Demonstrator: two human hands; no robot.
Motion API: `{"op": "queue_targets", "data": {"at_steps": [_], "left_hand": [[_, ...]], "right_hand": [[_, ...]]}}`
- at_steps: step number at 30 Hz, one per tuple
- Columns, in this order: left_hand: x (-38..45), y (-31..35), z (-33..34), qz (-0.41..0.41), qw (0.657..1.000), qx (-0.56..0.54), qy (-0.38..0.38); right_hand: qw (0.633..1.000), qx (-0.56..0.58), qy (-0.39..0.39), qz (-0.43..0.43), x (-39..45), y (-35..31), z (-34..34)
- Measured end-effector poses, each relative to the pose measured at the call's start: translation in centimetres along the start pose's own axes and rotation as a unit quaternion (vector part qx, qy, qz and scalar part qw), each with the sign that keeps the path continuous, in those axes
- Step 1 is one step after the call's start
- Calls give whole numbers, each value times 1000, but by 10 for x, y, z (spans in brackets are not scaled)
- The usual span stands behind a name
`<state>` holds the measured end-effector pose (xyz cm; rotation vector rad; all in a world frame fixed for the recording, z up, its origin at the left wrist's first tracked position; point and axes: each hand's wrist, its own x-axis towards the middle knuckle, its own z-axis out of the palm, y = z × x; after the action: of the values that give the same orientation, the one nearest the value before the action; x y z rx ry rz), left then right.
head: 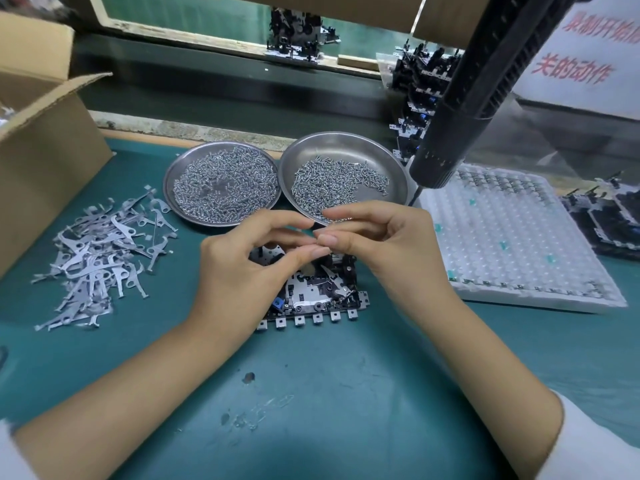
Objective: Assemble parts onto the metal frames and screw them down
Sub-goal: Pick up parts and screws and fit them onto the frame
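Your fingers (313, 251) met tip to tip above the metal frame (311, 292), curled narrow as if pinching something too small to make out. Your left hand (242, 268) and right hand (384, 244) hovered with wrists raised, forearms angled inward over the surface (329, 393). Loose levers (100, 258) lay left, both screw dishes (343, 143) just beyond, within easy reach; the hanging driver (460, 109) waited farther right.

Green bench (346, 393): frame (311, 296), two dishes (221, 183), levers (100, 261), tray (512, 244).
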<state>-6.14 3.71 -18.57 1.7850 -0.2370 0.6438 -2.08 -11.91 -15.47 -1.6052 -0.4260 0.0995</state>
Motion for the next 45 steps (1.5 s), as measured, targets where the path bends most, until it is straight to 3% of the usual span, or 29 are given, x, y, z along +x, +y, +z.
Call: {"op": "queue_targets", "data": {"at_steps": [6,16,19,22,25,27,29,32,41,45], "left_hand": [[-1,3,-1,40,998,42,-24],[-4,7,-1,56,996,64,-26],[-5,6,-2,51,997,56,-22],[-3,5,-1,-21,999,11,24],[-1,1,-1,-86,994,-26,58],[1,0,-1,-103,992,-41,62],[3,-1,-1,-111,991,-49,63],[3,0,-1,-117,990,-47,61],[4,3,-1,-118,990,-48,67],[4,3,0,-103,992,-43,60]], "right_hand": [[996,-87,-25,-21,1,-2,-5],[993,30,-76,81,3,-6,-4],[989,-31,-116,90,2,-15,-12],[967,-130,-186,112,-5,-33,-41],[953,-224,-156,134,-11,-48,-88],[924,-343,-83,151,-8,-52,-127],[866,-473,3,162,1,-48,-165],[795,-572,126,156,22,-32,-208],[711,-682,61,161,51,-6,-238],[685,-711,76,140,48,-1,-235]]}}
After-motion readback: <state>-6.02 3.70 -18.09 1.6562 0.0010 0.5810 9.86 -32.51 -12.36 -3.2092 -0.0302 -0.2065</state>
